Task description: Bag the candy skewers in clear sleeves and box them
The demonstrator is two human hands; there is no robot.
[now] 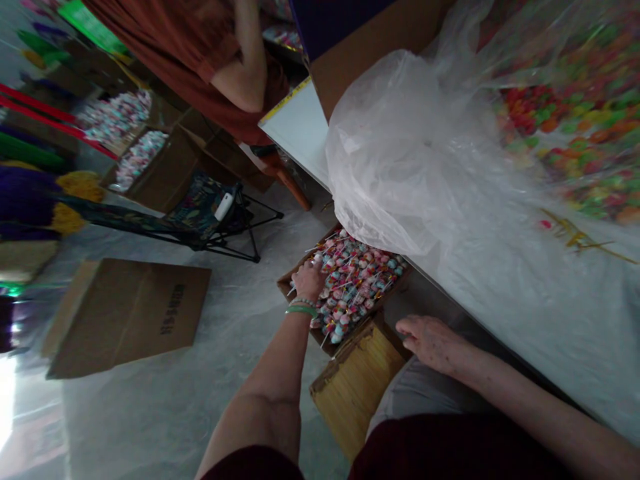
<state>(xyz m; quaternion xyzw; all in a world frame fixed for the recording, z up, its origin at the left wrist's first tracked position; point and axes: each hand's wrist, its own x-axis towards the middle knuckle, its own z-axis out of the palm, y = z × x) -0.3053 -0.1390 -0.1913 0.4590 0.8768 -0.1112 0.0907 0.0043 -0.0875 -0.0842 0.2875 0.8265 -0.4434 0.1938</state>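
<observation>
Wrapped lollipops (357, 273) with white sticks fill a shallow cardboard box (320, 341) on the floor, partly under the table edge. My left hand (309, 279), with a green bangle and a beaded bracelet at the wrist, reaches down to the box's left side. Its fingers are bent in among the lollipops; a pale bit shows at the fingertips, too blurred to name. Above my lap, right of the box, my right hand (427, 339) is loosely closed, and I see nothing sticking out of it. A yellowish cardboard piece (363, 383) stands between the box and my legs.
A table (300, 127) at the right bears a large clear plastic bag (390, 153) of colourful candies (575, 127). A folding chair (200, 207) holds a white phone-like object. A carton (135, 313) stands on the left; a person in rust-coloured clothes (175, 53) is behind.
</observation>
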